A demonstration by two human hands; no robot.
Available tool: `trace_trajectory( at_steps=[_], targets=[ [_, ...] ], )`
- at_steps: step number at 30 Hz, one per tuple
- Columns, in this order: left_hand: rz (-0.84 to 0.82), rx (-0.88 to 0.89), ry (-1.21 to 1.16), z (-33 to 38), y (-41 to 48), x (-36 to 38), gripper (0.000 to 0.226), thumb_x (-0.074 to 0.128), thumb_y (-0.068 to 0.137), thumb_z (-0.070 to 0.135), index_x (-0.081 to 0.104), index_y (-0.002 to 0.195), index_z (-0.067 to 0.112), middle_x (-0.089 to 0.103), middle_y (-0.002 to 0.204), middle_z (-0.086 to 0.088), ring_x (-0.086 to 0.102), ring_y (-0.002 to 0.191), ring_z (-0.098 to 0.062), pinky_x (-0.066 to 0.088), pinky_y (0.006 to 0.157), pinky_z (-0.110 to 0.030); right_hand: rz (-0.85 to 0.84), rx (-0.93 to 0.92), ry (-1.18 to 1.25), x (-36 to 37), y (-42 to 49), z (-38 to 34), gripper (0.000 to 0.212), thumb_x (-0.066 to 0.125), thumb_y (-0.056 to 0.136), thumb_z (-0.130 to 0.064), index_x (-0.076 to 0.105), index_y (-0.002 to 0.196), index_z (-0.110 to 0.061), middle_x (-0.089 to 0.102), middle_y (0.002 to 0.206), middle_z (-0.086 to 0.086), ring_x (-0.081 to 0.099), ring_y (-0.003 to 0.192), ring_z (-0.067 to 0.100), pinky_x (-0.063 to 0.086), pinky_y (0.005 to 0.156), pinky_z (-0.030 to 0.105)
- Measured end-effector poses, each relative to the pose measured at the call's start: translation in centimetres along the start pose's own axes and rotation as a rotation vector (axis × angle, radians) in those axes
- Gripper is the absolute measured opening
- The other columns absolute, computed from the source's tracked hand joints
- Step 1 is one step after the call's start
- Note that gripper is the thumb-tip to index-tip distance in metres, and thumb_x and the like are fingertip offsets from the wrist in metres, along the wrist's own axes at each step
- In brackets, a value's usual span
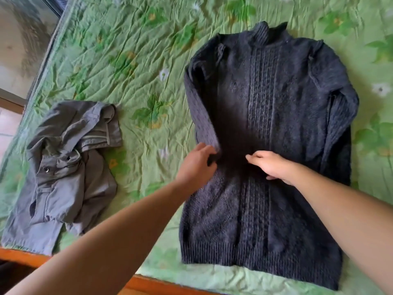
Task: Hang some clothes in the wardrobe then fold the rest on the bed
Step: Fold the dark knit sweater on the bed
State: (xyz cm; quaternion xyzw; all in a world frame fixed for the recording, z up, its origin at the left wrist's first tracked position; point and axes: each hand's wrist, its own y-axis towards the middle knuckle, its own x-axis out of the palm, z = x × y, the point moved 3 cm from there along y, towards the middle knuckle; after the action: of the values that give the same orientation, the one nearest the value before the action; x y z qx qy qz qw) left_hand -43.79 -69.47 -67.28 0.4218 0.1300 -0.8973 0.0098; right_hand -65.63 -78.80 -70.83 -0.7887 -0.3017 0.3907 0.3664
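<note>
Sweater [265, 124], dark knit, lies flat on the green floral bedspread [127, 50], right of centre. The left hand [195, 165] grips the cuff of the sleeve [204, 116] folded inward. The right hand [274, 165] rests on the knit's middle, fingers relaxed. A grey garment [70, 162] lies crumpled at near left.

i've got a green cover [131, 60] on my feed, crumpled all over, printed with darker leaves and small white flowers. off its left edge there's a glossy grey floor [19, 39], mottled with reflections. a dark rail [53, 7] cuts the top left corner. lower down i see a brown strip [10, 103], then pale pinkish tiles [8, 128]. an orange wooden edge [23, 257] runs along the bottom.
</note>
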Motion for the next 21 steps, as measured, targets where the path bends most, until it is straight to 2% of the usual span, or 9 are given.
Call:
trace_trajectory(
  at_steps=[3, 5, 6, 8, 10, 13, 16, 19, 21],
  targets=[
    [-0.191, 0.119, 0.105, 4.5, -3.0, 4.4, 0.023, 0.061, 0.082, 0.012, 0.064, 0.105, 0.008, 0.054, 0.103, -0.01, 0.06, 0.085, -0.037, 0.052, 0.072, -0.044, -0.021, 0.03, 0.324, 0.5, -2.2, 0.9, 0.053, 0.048, 0.094, -0.068, 0.068, 0.102, -0.019, 0.069, 0.102, 0.006, 0.064, 0.092, 0.022, 0.055, 0.077, 0.038],
    [-0.315, 0.188, 0.155, 6.6, -5.0, 7.2, 0.022, 0.059, 0.082, 0.011, 0.063, 0.104, 0.006, 0.052, 0.104, -0.013, 0.059, 0.083, -0.04, 0.053, 0.069, -0.048, -0.07, 0.037, 0.422, 1.6, -3.0, 1.8, 0.054, 0.057, 0.091, -0.066, 0.065, 0.107, -0.015, 0.07, 0.112, 0.008, 0.067, 0.1, 0.025, 0.059, 0.082, 0.042],
    [-0.361, 0.211, 0.152, 7.4, -5.9, 8.4, 0.023, 0.058, 0.082, 0.01, 0.062, 0.104, 0.006, 0.052, 0.104, -0.013, 0.059, 0.083, -0.04, 0.053, 0.069, -0.049, -0.065, 0.044, 0.429, 2.2, -3.2, 2.4, 0.051, 0.065, 0.09, -0.06, 0.063, 0.119, -0.018, 0.066, 0.122, 0.006, 0.065, 0.108, 0.025, 0.058, 0.087, 0.043],
    [-0.435, 0.223, 0.134, 8.7, -7.5, 10.2, 0.024, 0.056, 0.084, 0.018, 0.062, 0.104, 0.007, 0.051, 0.105, -0.012, 0.059, 0.085, -0.04, 0.053, 0.07, -0.048, 0.017, 0.073, 0.34, 3.0, -3.6, 3.6, 0.072, 0.074, 0.09, -0.038, 0.042, 0.151, -0.017, 0.05, 0.147, 0.007, 0.054, 0.128, 0.027, 0.05, 0.096, 0.036],
    [-0.418, 0.203, 0.106, 8.9, -9.0, 11.0, 0.036, 0.05, 0.085, 0.043, 0.064, 0.102, 0.014, 0.053, 0.101, -0.005, 0.061, 0.084, -0.033, 0.053, 0.068, -0.042, 0.049, 0.126, 0.366, 3.8, -4.0, 5.0, 0.077, 0.072, 0.092, -0.024, 0.03, 0.157, -0.017, 0.047, 0.151, 0.008, 0.053, 0.127, 0.029, 0.049, 0.092, 0.038],
    [-0.217, 0.009, -0.045, 7.1, -9.4, 10.4, 0.039, 0.048, 0.086, 0.057, 0.064, 0.092, 0.022, 0.056, 0.09, 0.003, 0.059, 0.081, -0.019, 0.051, 0.073, -0.035, -0.04, 0.199, 0.461, 5.2, -3.9, 7.7, 0.067, 0.071, 0.09, -0.017, 0.041, 0.149, -0.025, 0.059, 0.134, 0.004, 0.06, 0.112, 0.027, 0.055, 0.079, 0.042],
    [-0.014, -0.333, -0.217, 3.4, -8.0, 9.2, 0.016, 0.064, 0.089, 0.035, 0.061, 0.098, 0.022, 0.058, 0.095, 0.001, 0.061, 0.082, -0.017, 0.053, 0.082, -0.039, -0.149, 0.194, 0.441, 5.9, -4.4, 9.4, 0.039, 0.069, 0.088, -0.009, 0.059, 0.124, -0.019, 0.068, 0.116, 0.006, 0.064, 0.1, 0.025, 0.058, 0.068, 0.038],
    [-0.061, -0.566, -0.442, 1.4, -6.8, 8.6, 0.028, 0.07, 0.089, 0.021, 0.057, 0.114, 0.019, 0.067, 0.097, -0.001, 0.069, 0.086, -0.02, 0.059, 0.082, -0.045, -0.197, 0.187, 0.486, 6.5, -5.3, 10.0, 0.02, 0.064, 0.092, 0.0, 0.062, 0.109, -0.011, 0.069, 0.103, 0.008, 0.067, 0.084, 0.024, 0.06, 0.066, 0.04],
    [-0.13, -0.588, -0.531, 1.3, -6.1, 8.2, 0.037, 0.071, 0.091, 0.017, 0.054, 0.124, 0.014, 0.071, 0.098, -0.004, 0.072, 0.083, -0.016, 0.06, 0.07, -0.032, -0.24, 0.193, 0.534, 7.3, -5.8, 10.2, 0.02, 0.062, 0.093, 0.003, 0.061, 0.11, -0.008, 0.07, 0.101, 0.01, 0.069, 0.083, 0.026, 0.062, 0.074, 0.049]
  ],
)
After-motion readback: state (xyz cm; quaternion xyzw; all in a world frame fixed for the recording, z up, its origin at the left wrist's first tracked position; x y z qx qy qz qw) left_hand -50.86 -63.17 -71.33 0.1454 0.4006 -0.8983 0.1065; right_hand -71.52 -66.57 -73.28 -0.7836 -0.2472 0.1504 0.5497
